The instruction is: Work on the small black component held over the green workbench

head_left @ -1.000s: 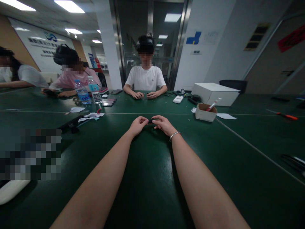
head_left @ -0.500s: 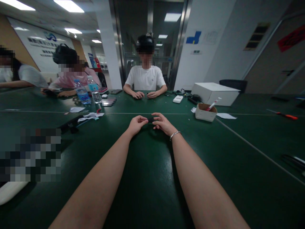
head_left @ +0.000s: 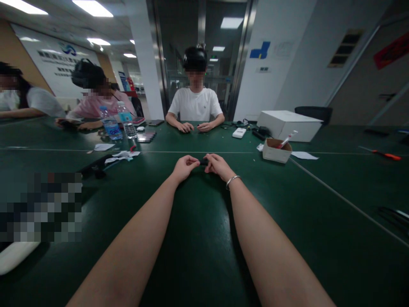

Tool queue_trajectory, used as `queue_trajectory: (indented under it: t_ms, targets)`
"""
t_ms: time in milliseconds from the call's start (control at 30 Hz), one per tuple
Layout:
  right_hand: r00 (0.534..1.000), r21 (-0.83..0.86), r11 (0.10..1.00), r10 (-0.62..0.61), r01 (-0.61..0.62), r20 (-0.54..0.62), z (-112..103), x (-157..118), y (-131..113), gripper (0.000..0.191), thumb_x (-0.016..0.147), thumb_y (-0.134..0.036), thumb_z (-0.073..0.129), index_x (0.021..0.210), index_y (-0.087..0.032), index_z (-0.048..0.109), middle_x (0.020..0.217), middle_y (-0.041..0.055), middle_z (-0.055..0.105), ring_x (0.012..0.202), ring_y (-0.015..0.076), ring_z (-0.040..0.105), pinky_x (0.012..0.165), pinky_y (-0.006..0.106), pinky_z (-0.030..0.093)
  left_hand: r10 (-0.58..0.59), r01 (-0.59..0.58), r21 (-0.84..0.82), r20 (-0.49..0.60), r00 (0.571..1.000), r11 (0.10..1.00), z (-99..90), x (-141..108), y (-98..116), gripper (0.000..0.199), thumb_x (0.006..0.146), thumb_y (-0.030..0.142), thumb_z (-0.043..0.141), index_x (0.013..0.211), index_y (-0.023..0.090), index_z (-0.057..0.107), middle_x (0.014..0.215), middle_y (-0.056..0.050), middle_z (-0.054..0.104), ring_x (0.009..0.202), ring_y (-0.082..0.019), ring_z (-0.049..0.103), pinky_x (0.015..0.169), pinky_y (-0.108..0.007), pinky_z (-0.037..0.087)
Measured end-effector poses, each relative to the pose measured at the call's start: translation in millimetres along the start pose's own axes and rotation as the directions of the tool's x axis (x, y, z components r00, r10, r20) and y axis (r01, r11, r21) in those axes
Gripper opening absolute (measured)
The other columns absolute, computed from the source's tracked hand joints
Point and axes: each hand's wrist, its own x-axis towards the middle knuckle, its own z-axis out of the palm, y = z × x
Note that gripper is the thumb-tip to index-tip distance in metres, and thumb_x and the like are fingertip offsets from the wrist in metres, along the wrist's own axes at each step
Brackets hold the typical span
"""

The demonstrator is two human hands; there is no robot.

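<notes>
A small dark object is held between my two hands, just above the green table. My left hand pinches its left end between thumb and fingers. Around the right end, the fingers of my right hand are closed, and a silver bangle circles that wrist. What the object is cannot be made out, since the fingertips cover both ends.
Beyond my hands a person in a white shirt rests both hands on the table. Bottles and paper scraps lie left. A small carton, white box and screwdriver are right.
The fingers of my right hand have closed in around the dark object, where before they were more spread. My left hand has hardly moved.
</notes>
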Motion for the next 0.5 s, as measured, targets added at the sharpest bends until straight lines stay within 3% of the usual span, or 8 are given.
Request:
queue_trajectory:
  t_ms: [33, 167, 333, 433, 500]
  targets:
    - [1.000, 0.022, 1.000, -0.007, 0.007, 0.011, 0.0, -0.4, -0.4, 0.014, 0.083, -0.027, 0.057, 0.091, -0.017, 0.054, 0.056, -0.0045, 0.056, 0.039, 0.0052, 0.051, 0.046, 0.018, 0.050, -0.005, 0.005, -0.007, -0.005, 1.000, 1.000, 0.0, -0.1, 0.4, 0.028, 0.064, 0.035, 0.074, 0.079, 0.014, 0.063, 0.078, -0.007, 0.069, 0.074, -0.017, 0.063, 0.078, -0.034, 0.048]
    - [0.998, 0.114, 0.992, -0.050, 0.045, 0.041, -1.3, -0.6, -0.2, 0.034, 0.074, -0.015, 0.063, 0.104, -0.024, 0.050, 0.071, -0.0083, 0.060, 0.036, 0.0021, 0.047, 0.057, 0.024, 0.056, -0.059, 0.058, -0.022, -0.026, 0.998, 0.998, 0.6, -0.7, 3.1, 0.028, 0.064, 0.035, 0.075, 0.078, 0.015, 0.061, 0.075, -0.006, 0.069, 0.072, -0.017, 0.063, 0.074, -0.034, 0.048]
    - [1.000, 0.004, 1.000, -0.010, 0.010, 0.008, -1.4, 1.8, 1.1, 0.015, 0.083, -0.028, 0.057, 0.092, -0.017, 0.052, 0.057, -0.0046, 0.058, 0.033, 0.0028, 0.042, 0.047, 0.019, 0.051, -0.047, 0.047, -0.023, -0.006, 0.999, 0.999, 1.1, -1.8, 6.8, 0.026, 0.065, 0.034, 0.074, 0.077, 0.014, 0.061, 0.075, -0.006, 0.069, 0.071, -0.017, 0.063, 0.073, -0.032, 0.048]
    - [0.999, 0.099, 0.995, -0.034, 0.032, 0.012, -2.4, 1.3, 1.3, 0.032, 0.073, -0.014, 0.065, 0.099, -0.022, 0.048, 0.072, -0.0069, 0.062, 0.036, 0.0020, 0.047, 0.055, 0.023, 0.056, -0.051, 0.051, -0.018, -0.015, 0.999, 0.999, 1.4, -2.0, 7.3, 0.024, 0.067, 0.033, 0.073, 0.076, 0.014, 0.061, 0.073, -0.006, 0.068, 0.070, -0.016, 0.062, 0.071, -0.031, 0.047]
    - [0.999, 0.135, 0.990, -0.037, 0.037, -0.001, -2.7, 1.3, 1.6, 0.037, 0.071, -0.013, 0.066, 0.101, -0.023, 0.047, 0.073, -0.0079, 0.061, 0.037, 0.0026, 0.049, 0.058, 0.026, 0.057, -0.054, 0.054, -0.016, -0.024, 0.998, 0.998, 1.7, -1.9, 6.8, 0.024, 0.068, 0.033, 0.072, 0.077, 0.015, 0.061, 0.072, -0.005, 0.068, 0.069, -0.016, 0.061, 0.069, -0.031, 0.048]
